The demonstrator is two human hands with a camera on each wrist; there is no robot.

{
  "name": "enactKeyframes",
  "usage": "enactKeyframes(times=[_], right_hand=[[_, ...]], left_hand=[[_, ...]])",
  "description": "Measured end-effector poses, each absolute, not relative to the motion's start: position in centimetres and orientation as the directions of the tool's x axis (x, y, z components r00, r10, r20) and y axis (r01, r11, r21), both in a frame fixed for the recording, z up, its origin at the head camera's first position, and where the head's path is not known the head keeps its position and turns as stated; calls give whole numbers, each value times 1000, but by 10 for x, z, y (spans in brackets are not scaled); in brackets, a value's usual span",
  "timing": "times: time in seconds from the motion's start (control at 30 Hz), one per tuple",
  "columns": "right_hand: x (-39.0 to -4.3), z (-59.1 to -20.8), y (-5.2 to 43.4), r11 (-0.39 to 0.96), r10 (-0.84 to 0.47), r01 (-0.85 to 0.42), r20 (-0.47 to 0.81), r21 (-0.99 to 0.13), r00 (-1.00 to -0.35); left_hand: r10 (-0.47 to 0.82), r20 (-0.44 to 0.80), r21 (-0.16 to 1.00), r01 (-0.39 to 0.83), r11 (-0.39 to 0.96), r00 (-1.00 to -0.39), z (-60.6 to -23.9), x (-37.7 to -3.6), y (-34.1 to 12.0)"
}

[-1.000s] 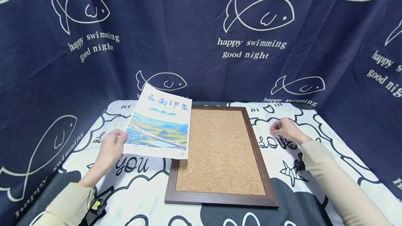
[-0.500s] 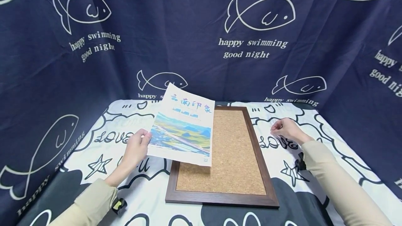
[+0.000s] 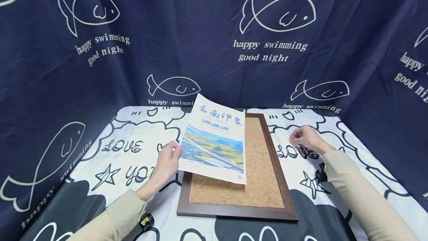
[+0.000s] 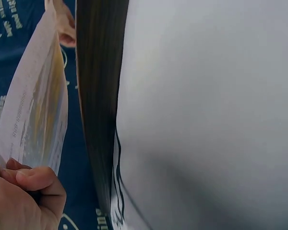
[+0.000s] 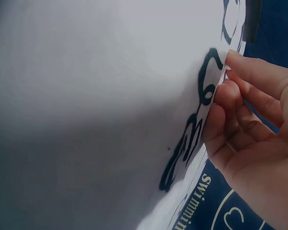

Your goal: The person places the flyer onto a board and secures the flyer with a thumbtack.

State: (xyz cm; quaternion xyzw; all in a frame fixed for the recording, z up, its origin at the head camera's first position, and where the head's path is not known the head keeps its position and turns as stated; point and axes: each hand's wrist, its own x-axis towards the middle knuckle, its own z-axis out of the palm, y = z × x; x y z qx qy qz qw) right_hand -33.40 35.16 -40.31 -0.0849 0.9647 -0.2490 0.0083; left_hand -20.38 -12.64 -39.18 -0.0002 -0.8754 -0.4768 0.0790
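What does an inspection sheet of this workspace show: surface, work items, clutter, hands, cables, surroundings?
Surface: table under a white cloth printed with black words and stars.
Work items: printed sheet held tilted above the left part of a cork board in a dark wooden frame, which lies flat.
Clutter: nothing seen.
Hands: left hand pinches the sheet's left edge; right hand, fingers curled, rests on the cloth right of the board.
Cables: nothing seen.
Surroundings: navy fish-print curtain on three sides.

Even bright light; soft shadows; wrist views blurred.
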Motion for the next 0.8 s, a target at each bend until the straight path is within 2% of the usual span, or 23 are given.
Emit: enactKeyframes(times=[0.47,0.8], right_hand=[[-333,-402,352,859,-172,-166,31,-484,-985],[-333,-402,353,843,-167,-147,7,-517,-986]], left_hand=[[21,143,846,134,516,-989,-398,-193,-86],[75,73,866,101,490,-994,-397,-187,-76]])
